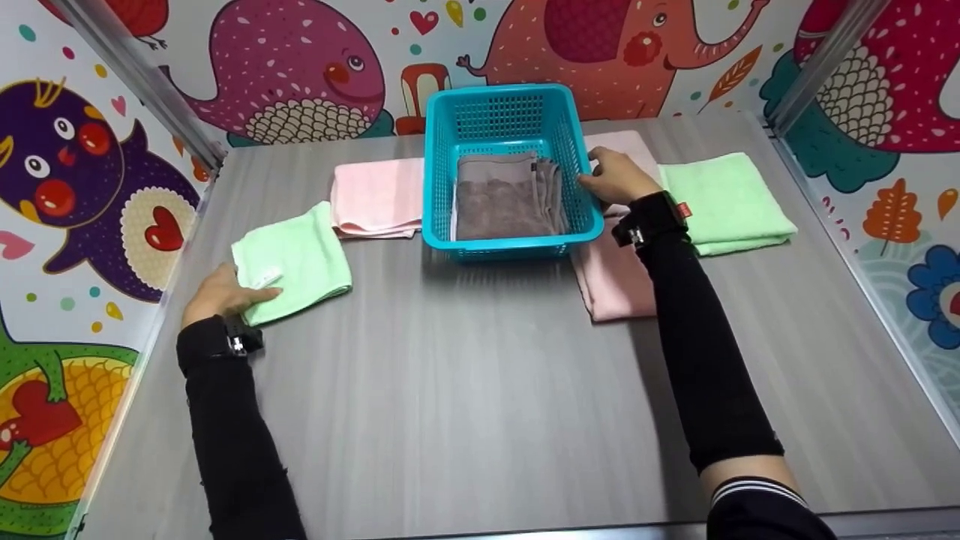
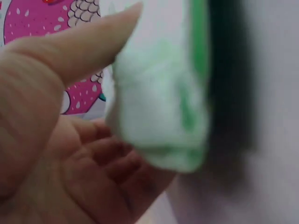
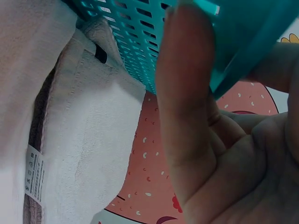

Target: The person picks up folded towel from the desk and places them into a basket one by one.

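Observation:
A folded light green towel [image 1: 300,262] with a white tag lies at the left of the table. My left hand [image 1: 221,294] holds its near left edge, thumb across the top; in the left wrist view the thumb presses the towel [image 2: 159,98] and the fingers curl beside its lower edge. A turquoise plastic basket [image 1: 501,245] stands at the back middle with a folded grey-brown towel [image 1: 499,199] inside. On its right side my right hand [image 1: 619,178] grips the wall; the right wrist view shows the thumb against the perforated basket [image 3: 140,37].
Left of the basket is a folded pink towel [image 1: 379,195]. Stacked pink towels [image 1: 619,277] lie under my right forearm, and a second green towel [image 1: 727,202] with a red tag sits farther right. Printed panels [image 1: 300,67] wall in the grey table [image 1: 465,405] at the back and sides.

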The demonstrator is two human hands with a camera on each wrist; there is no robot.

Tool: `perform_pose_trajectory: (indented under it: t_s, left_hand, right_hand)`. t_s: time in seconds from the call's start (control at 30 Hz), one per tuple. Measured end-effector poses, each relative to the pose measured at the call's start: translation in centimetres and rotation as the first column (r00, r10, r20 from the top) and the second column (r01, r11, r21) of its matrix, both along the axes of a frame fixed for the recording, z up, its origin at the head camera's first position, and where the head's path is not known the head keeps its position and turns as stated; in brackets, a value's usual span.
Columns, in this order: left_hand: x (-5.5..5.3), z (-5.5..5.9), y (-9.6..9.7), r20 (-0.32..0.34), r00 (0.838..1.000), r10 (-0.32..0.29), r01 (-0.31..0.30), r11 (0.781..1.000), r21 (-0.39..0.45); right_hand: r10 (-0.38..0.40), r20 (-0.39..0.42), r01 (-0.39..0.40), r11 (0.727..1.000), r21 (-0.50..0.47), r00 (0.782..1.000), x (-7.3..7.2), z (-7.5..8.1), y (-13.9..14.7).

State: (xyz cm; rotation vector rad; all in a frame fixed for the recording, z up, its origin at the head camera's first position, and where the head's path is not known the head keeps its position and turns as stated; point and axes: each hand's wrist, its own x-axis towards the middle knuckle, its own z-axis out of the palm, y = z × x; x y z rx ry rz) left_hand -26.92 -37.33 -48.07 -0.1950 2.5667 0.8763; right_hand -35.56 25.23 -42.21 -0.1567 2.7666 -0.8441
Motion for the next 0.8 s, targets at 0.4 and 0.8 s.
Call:
perform_pose_trajectory:
  t_s: [0.4, 0.8]
  left_hand:
    - [1.3, 0.6, 2.5, 0.099, 0.981, -0.164, 0.173, 0.981, -0.088]
    - [2.9, 0.0, 5.5, 0.032, 0.939, -0.343, 0.344, 0.931, -0.118]
  right_hand:
    - [0.004, -0.022, -0.004, 0.999, -0.035, 1.000, 0.1, -0.3, 0.0]
    - [-0.013, -0.013, 0.012, 0.997, -0.073, 1.000, 0.3, -0.5, -0.2]
